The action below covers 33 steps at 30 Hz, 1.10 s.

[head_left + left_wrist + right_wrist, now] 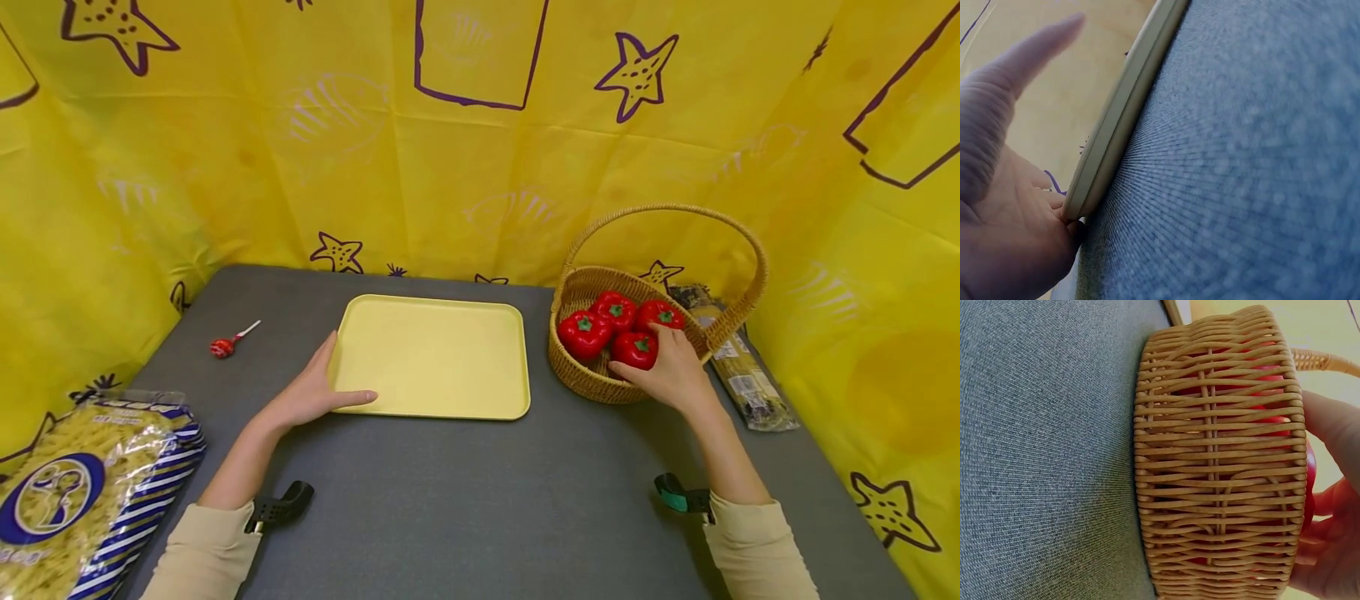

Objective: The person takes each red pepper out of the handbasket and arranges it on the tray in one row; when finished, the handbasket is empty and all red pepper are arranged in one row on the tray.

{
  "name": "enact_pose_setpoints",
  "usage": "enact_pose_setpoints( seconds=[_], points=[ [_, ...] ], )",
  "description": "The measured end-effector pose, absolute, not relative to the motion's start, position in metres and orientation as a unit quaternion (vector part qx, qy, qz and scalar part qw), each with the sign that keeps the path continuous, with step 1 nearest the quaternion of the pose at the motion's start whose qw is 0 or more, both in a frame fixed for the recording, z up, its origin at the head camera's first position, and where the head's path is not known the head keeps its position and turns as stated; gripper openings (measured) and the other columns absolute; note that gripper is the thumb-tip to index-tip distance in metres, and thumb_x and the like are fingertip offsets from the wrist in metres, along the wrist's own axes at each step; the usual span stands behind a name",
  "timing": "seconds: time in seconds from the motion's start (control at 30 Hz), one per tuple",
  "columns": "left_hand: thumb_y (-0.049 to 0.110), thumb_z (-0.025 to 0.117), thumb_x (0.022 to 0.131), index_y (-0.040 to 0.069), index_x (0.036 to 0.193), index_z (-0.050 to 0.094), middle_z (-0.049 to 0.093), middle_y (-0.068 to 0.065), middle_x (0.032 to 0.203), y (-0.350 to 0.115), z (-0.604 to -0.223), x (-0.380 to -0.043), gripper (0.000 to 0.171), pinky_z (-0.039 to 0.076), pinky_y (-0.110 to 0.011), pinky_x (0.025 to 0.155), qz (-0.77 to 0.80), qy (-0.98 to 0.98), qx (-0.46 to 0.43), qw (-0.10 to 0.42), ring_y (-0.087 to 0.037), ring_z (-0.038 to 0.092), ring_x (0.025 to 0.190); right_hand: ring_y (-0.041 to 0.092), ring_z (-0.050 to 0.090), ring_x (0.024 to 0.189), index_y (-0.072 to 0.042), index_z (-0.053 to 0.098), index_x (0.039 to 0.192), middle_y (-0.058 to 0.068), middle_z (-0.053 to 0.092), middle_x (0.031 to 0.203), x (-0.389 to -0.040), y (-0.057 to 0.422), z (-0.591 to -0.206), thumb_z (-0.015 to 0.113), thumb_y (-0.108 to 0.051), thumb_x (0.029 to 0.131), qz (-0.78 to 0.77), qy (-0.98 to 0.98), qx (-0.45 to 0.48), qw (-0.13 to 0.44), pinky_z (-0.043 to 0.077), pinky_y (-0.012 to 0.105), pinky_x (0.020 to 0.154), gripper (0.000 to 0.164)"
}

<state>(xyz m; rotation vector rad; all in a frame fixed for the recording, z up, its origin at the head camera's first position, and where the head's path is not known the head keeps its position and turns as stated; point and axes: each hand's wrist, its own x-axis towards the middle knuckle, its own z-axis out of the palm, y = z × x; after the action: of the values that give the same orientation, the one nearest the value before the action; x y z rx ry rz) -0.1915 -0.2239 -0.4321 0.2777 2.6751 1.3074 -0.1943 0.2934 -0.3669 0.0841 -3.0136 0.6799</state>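
Note:
At its left end, the pale yellow tray [431, 358] meets my left hand [306, 395]. The fingers lie along the tray's left edge and the thumb stretches over its near left corner. In the left wrist view the tray's rim [1116, 119] touches the base of the fingers. To the right stands a wicker basket [592, 387] with several red bell peppers. My right hand [677, 372] reaches over its near rim and grips the front red bell pepper [634, 350], thumb on its left and fingers behind. Basket weave [1222, 462] hides most of that pepper in the right wrist view.
The basket's tall handle [667, 207] arches above the peppers. A clear-wrapped packet [746, 379] lies right of the basket. A red lollipop [222, 347] lies at the far left, and a large pasta bag [97, 492] at the near left. Yellow cloth [450, 167] hangs behind the grey table.

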Motion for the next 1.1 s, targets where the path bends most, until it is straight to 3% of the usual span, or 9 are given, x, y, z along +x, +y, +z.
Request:
enact_pose_setpoints(
  seconds=[0.3, 1.1],
  points=[
    [0.04, 0.087, 0.07, 0.002, 0.153, -0.012, -0.014, -0.021, 0.16, -0.227, -0.439, -0.189, 0.135, 0.009, -0.063, 0.112, 0.428, 0.892, 0.112, 0.09, -0.039, -0.006, 0.146, 0.053, 0.04, 0.121, 0.014, 0.032, 0.142, 0.039, 0.038, 0.136, -0.193, 0.297, -0.369, 0.073, -0.048, 0.083, 0.219, -0.975, 0.031, 0.014, 0.038, 0.065, 0.095, 0.094],
    [0.041, 0.087, 0.07, 0.002, 0.155, -0.003, -0.008, -0.017, 0.162, -0.23, -0.444, -0.187, 0.13, 0.011, -0.065, 0.111, 0.415, 0.9, 0.108, 0.081, -0.039, -0.002, 0.146, 0.053, 0.043, 0.118, 0.01, 0.035, 0.143, 0.037, 0.042, 0.135, -0.182, 0.295, -0.355, 0.075, -0.047, 0.082, 0.231, -0.97, 0.031, 0.069, 0.04, 0.068, 0.091, 0.092]
  ],
)
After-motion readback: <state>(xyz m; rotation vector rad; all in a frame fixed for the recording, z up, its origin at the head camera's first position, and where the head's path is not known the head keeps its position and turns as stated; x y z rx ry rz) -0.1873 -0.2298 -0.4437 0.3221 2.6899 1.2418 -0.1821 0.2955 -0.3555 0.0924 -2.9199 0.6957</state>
